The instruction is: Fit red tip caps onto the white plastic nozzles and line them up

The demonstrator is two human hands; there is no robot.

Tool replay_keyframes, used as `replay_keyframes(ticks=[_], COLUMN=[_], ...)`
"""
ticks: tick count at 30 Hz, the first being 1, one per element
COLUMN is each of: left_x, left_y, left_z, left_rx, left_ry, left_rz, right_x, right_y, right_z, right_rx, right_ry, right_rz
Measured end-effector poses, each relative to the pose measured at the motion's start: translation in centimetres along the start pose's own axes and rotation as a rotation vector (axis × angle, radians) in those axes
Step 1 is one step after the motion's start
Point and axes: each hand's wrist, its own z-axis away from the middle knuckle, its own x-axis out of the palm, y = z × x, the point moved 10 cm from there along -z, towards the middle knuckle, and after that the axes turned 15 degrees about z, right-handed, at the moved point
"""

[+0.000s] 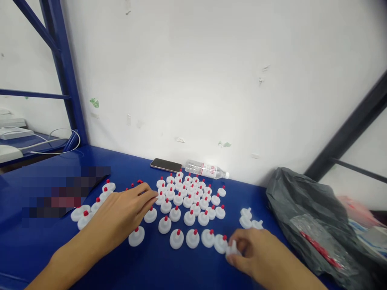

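Observation:
Several white round caps with red tips (176,239) stand on the blue table (193,274), grouped in the middle, with more at the left. My left hand (128,209) reaches over the left part of the group, its fingers together beside a capped piece; whatever it pinches is too small to make out. At the front right, my right hand (250,251) holds a white cap without a red tip (233,250) between thumb and fingers, close to the end of the front row. Further right lie a few white caps without red tips (245,221).
A phone (166,165) and a clear plastic bottle (205,169) lie at the back by the wall. On the right sits a dark plastic bag (290,201) with a clear bag of red pieces (323,247). Small loose red tips (139,181) lie behind my left hand.

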Motion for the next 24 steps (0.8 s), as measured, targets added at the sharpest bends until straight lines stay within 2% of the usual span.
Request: replay_keyframes(ticks=[3,6,9,11,13,18,24], left_x=[0.4,0.1,-0.6,-1.3,-2.0,-2.3,-0.6], left_y=[-0.2,0.1,1.0,1.8,2.9,6.1,8.1], left_z=[0.1,0.1,-0.1,-0.3,-0.4,-0.1,0.2], left_rx=[0.004,0.025,0.055,0.054,0.053,0.086,0.144], left_ry=[-0.026,-0.002,0.032,0.062,0.091,0.131,0.034], left_rz=[-0.102,-0.110,-0.007,0.105,0.241,0.619,0.709], right_x=[-1.2,-3.0,-5.1,-6.1,-6.7,-6.5,-5.7], right_y=[-2.1,-2.7,-3.0,-3.7,-4.9,-8.5,-10.8], right_z=[-0.5,-0.1,1.0,1.6,1.8,1.6,1.8], right_rx=[-0.034,-0.100,-0.179,-0.228,-0.276,-0.399,-0.499], right_ry=[0.054,0.213,0.414,0.501,0.532,0.486,0.506], right_rz=[-0.016,-0.048,-0.093,-0.113,-0.131,-0.176,-0.206])
